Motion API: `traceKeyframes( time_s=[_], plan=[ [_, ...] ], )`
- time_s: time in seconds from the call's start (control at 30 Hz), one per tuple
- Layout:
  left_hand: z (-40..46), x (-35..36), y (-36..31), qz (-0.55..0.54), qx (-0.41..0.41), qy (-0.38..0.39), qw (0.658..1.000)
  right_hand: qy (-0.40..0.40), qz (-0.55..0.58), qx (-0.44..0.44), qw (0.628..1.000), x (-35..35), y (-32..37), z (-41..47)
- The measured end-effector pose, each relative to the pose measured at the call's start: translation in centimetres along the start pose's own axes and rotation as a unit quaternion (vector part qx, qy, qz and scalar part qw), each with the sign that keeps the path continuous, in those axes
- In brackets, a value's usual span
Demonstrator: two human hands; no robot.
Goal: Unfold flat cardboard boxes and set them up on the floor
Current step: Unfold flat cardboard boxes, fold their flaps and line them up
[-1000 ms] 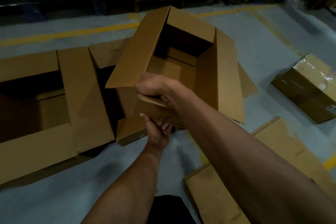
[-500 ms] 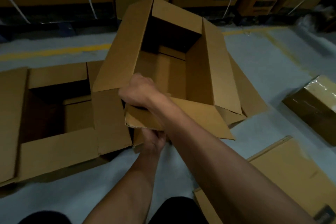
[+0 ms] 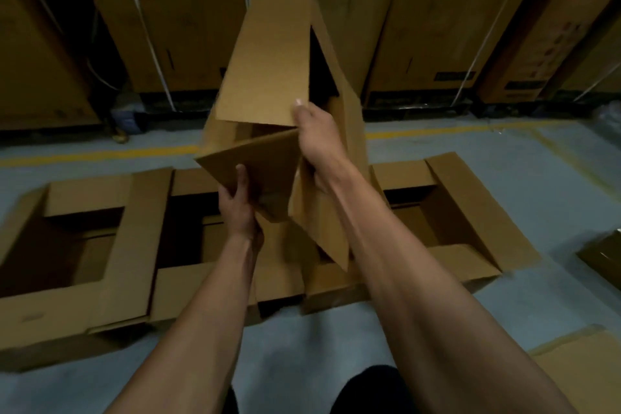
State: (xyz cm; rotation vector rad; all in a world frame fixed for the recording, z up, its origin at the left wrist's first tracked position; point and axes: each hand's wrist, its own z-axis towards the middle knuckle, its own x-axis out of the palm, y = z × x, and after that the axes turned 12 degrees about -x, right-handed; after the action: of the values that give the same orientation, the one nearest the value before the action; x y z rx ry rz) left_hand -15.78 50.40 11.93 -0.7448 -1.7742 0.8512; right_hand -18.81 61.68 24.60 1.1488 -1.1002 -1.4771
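So a brown cardboard box point(image 3: 268, 54) is held up in the air at frame centre, tilted with its far end high, flaps loose, dark inside showing through a narrow gap on its right side. Left hand point(image 3: 237, 208) grips the lower flap point(image 3: 252, 161) from underneath, thumb on the flap's face, fingers curled behind it. Right hand point(image 3: 316, 134) pinches the corner of the upper flap point(image 3: 265, 77), thumb tip on the flap's near edge, other fingers hidden behind the cardboard. Another flap point(image 3: 319, 228) hangs down just under the right forearm. Below the held box, three open boxes sit in a row on the grey floor point(image 3: 302, 346), flaps spread outward and touching or overlapping their neighbours: left open box point(image 3: 111, 245), middle open box point(image 3: 188, 282) partly hidden by the arms, right open box point(image 3: 470, 212). Flat cardboard point(image 3: 578, 370) lies at lower right, and the dark corner of a wrapped carton point(image 3: 601, 255) shows at the right edge. Yellow floor line point(image 3: 100, 155) runs behind the row. Tall strapped cartons point(image 3: 188, 17) stand along the back wall; dark label patches on them are too blurred to read, no legible writing anywhere.
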Motion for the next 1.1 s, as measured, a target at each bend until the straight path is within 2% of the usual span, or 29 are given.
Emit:
traceKeyframes(
  time_s=[0.07,0.17,0.3,0.47,0.57,0.63,0.7,0.8,0.87,0.97,1.1],
  plan=[
    [0.3,-1.5,-3.6,0.086,0.067,-0.048,0.993,-0.026,0.117,0.011,0.993,0.1,-0.3,0.5],
    [0.8,-3.1,-8.9,0.206,0.182,-0.059,0.96,-0.057,0.277,0.046,0.958,0.4,-1.0,0.1],
    [1.5,-3.3,-15.2,0.4,0.304,-0.105,0.858,-0.037,0.419,0.086,0.903,2.1,-2.4,-0.7],
    [1.4,-2.6,-18.0,0.578,0.411,-0.127,0.694,-0.051,0.426,0.108,0.897,4.7,-7.1,-2.6],
    [1.7,-2.6,-15.9,0.65,0.419,-0.118,0.623,-0.083,0.386,0.171,0.903,6.3,-11.7,-3.8],
    [2.6,-3.4,-13.1,0.69,0.405,-0.115,0.589,-0.12,0.356,0.208,0.903,7.1,-14.9,-4.6],
    [4.0,-4.9,-9.9,0.719,0.37,-0.103,0.578,-0.148,0.367,0.233,0.888,7.4,-18.4,-5.2],
    [5.5,-7.7,-4.8,0.753,0.3,-0.058,0.583,-0.168,0.387,0.287,0.86,7.0,-23.7,-6.9],
    [5.9,-9.1,-1.6,0.772,0.295,-0.025,0.562,-0.181,0.357,0.33,0.855,6.7,-27.2,-8.4],
    [6.1,-10.1,2.5,0.792,0.281,0.02,0.542,-0.159,0.316,0.383,0.853,6.5,-31.0,-9.6],
    [5.9,-11.0,6.2,0.81,0.252,0.031,0.529,-0.163,0.33,0.416,0.832,5.5,-32.1,-9.6]
  ],
)
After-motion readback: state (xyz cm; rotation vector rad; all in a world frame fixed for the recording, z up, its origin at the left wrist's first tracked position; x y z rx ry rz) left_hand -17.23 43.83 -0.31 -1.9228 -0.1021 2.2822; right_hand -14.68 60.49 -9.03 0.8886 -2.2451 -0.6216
